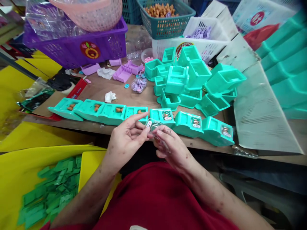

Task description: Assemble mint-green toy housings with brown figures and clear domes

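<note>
In front of my chest, a small clear plastic cover (155,125) with a pale printed label is held between both hands. My left hand (129,134) pinches its left edge between thumb and fingers, with the index finger stretched out. My right hand (171,140) is closed round its right side. Just beyond stands a row of turquoise plastic housings along the table edge. Those on the left, such as this housing (92,110), carry a small brown piece (97,107). Three on the right, including this housing (189,123), have a clear labelled cover (196,122) over the brown part.
A heap of turquoise housings (177,78) stands at the back right beside a cardboard flap (261,105). Behind are a purple crate (72,48), a green basket (168,29) of brown pieces and a white basket (216,30). Green plates (52,185) lie in a yellow bin at lower left.
</note>
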Motion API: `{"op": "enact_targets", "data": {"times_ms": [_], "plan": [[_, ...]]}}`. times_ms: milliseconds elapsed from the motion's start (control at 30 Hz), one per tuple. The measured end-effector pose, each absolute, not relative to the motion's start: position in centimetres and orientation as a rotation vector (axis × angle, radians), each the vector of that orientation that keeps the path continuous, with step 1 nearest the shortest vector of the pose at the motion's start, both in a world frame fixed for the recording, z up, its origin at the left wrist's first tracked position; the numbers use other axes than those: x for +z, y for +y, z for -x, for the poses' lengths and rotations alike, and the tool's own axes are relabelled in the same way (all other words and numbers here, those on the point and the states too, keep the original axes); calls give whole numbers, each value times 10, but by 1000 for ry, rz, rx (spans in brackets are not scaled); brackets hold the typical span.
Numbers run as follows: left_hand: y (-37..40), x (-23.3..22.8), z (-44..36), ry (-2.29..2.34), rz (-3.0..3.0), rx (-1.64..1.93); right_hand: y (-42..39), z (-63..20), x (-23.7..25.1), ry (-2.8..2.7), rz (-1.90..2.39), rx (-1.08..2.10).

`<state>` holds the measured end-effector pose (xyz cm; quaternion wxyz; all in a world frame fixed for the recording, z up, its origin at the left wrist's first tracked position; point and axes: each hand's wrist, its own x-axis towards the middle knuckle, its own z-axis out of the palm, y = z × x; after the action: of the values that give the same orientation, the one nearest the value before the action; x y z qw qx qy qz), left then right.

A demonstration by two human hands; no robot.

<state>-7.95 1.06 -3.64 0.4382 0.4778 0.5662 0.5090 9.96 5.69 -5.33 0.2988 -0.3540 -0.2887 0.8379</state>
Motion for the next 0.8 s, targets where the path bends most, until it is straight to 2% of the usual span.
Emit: {"op": "enact_targets", "data": {"times_ms": [100, 233, 400, 533, 700, 800], "plan": [[6, -28, 97, 1367, -1515, 993, 59, -104, -56, -890, 899, 2173], [1, -13, 123, 1256, -2072, 640, 64, -120, -56, -1128, 766, 2382], [-2, -7, 133, 998, -2198, 498, 63, -125, -56, -1292, 722, 2568], [16, -7, 145, 1130, -2239, 527, 62, -117, -65, -1167, 736, 2614], [72, -29, 168, 1503, -2286, 724, 65, -113, -74, -1211, 878, 2354], [97, -50, 174, 1461, -2258, 640, 68, -113, -73, -1604, 1000, 1954]]}}
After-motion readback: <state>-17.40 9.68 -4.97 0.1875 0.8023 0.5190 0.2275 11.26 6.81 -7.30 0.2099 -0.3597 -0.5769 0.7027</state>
